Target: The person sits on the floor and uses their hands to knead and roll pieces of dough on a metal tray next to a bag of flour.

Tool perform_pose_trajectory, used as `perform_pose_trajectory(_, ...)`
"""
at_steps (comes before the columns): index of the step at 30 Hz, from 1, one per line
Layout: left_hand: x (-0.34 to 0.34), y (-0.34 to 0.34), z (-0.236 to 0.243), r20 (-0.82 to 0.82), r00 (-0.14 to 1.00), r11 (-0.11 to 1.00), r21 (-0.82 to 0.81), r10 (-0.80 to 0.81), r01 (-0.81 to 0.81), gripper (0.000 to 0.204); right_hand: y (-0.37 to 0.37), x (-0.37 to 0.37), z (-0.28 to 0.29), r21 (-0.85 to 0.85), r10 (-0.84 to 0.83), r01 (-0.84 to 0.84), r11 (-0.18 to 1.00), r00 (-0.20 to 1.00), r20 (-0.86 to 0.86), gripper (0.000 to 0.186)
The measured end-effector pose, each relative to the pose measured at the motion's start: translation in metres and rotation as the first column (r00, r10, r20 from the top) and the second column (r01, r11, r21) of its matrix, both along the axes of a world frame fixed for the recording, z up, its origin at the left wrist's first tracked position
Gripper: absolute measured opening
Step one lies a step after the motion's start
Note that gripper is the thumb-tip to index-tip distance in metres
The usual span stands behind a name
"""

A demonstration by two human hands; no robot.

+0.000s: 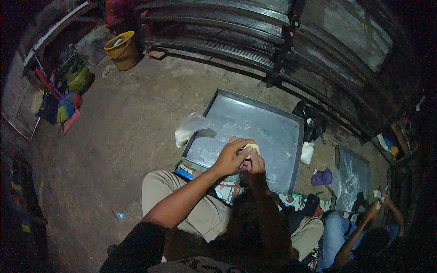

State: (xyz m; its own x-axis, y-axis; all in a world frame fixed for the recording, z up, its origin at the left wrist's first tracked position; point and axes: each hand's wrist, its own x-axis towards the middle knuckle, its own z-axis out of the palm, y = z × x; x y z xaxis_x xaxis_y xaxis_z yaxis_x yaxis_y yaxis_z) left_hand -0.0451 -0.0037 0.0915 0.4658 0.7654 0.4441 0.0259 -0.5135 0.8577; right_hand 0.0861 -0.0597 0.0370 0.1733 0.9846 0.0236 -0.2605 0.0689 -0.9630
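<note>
We grip a pale lump [251, 146] between left hand [231, 157] and right hand [256, 165], fingers hiding much of it. A bag [185, 129] obscures part of the tray [248, 119] rim.

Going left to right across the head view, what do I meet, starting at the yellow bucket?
Yellow bucket, pale plastic bag, left hand and right hand together on a pale lump, purple container, white-dusted tray farther right.
</note>
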Motion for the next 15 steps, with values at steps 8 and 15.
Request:
perform_pose_trajectory(8, 0.0, 0.008, -0.015, -0.089, 0.987, 0.991, 0.027, 0.132, -0.13, 0.025, 0.001, -0.01, 0.012, -0.118, -0.047, 0.034, 0.992, 0.993, -0.11, 0.039)
perform_pose_trajectory(15, 0.007, 0.005, -0.023, 0.245, 0.968, 0.884, -0.463, 0.054, 0.068, 0.021, -0.001, 0.001, 0.004, -0.05, -0.114, 0.159, 0.986, 0.862, 0.495, 0.041)
